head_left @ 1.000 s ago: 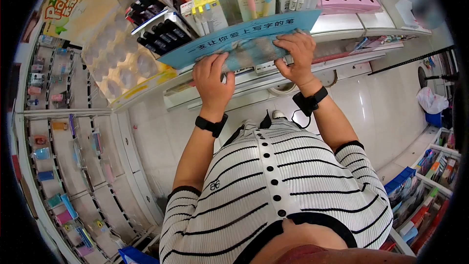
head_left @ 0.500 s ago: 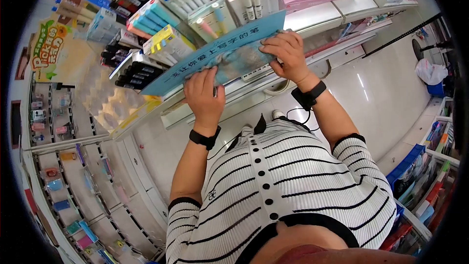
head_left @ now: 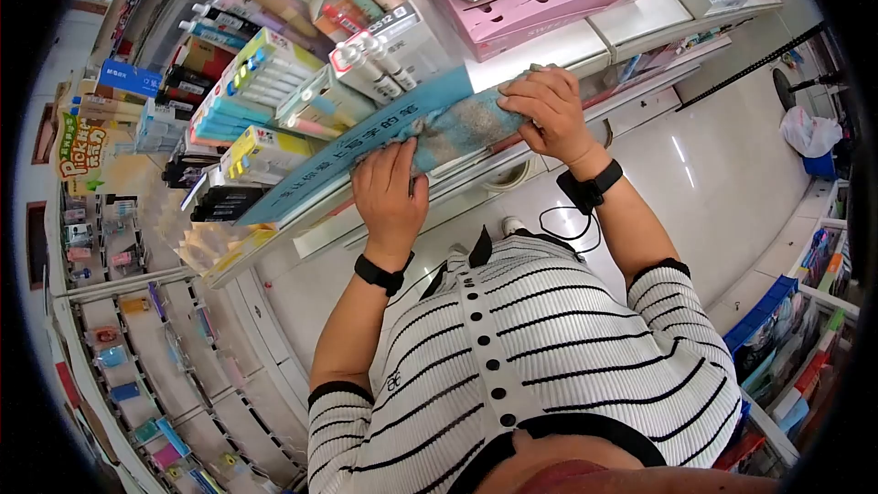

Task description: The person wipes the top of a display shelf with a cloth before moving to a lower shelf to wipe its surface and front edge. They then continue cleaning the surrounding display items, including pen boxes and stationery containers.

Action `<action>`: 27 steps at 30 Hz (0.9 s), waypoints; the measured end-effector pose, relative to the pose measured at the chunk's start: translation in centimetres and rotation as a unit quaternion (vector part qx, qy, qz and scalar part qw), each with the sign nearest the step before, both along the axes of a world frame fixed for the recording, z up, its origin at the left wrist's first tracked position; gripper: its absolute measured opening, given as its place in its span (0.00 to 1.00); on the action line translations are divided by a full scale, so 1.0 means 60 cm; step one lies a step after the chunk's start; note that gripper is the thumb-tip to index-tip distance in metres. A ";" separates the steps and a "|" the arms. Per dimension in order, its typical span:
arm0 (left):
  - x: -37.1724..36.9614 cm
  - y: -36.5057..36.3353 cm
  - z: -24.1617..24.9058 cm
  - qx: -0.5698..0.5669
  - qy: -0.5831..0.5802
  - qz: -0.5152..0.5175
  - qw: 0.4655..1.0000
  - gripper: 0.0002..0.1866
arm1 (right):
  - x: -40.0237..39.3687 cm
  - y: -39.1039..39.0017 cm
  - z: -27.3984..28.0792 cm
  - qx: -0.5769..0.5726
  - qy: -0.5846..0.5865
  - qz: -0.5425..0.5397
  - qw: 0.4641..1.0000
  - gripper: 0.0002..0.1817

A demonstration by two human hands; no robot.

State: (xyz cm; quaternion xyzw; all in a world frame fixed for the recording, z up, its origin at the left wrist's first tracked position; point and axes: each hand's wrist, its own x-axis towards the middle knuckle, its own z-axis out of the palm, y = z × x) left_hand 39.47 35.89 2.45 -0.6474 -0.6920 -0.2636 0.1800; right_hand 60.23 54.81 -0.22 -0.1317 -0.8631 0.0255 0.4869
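Note:
A damp-looking blue-grey cloth (head_left: 468, 133) is stretched between my hands along the front edge of a pen display. My left hand (head_left: 391, 185) grips its left end, fingers curled over it against the blue sign panel (head_left: 329, 167) with black Chinese writing. At the other end, my right hand (head_left: 551, 114) has its fingers wrapped round the cloth, just past the panel's right end. Behind the panel stand open boxes of pens, among them a yellow-and-white box (head_left: 267, 154) and a box of white pens (head_left: 375, 64).
A pink box (head_left: 553, 5) carrying small white boxes sits on the white shelf right of the pens. Racks of small hanging goods (head_left: 137, 357) line the left. On the right are a blue basket (head_left: 764, 311) and a white bag (head_left: 809, 133) on the floor.
My hands and the cloth have shifted right relative to the blue panel, and the cloth now reaches beyond its right end. The pen boxes and pink box appear further left in view.

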 end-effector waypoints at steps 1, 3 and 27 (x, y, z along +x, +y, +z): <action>0.009 0.006 0.000 0.002 0.006 -0.003 1.000 0.27 | 0.008 0.008 0.000 -0.001 0.004 0.004 1.000 0.23; 0.027 0.020 0.000 0.004 0.010 -0.004 1.000 0.27 | 0.027 0.021 -0.001 -0.005 0.006 0.011 1.000 0.24; 0.138 0.146 0.049 0.032 -0.058 -0.137 0.988 0.27 | 0.151 0.095 0.088 -0.100 0.021 -0.066 0.993 0.32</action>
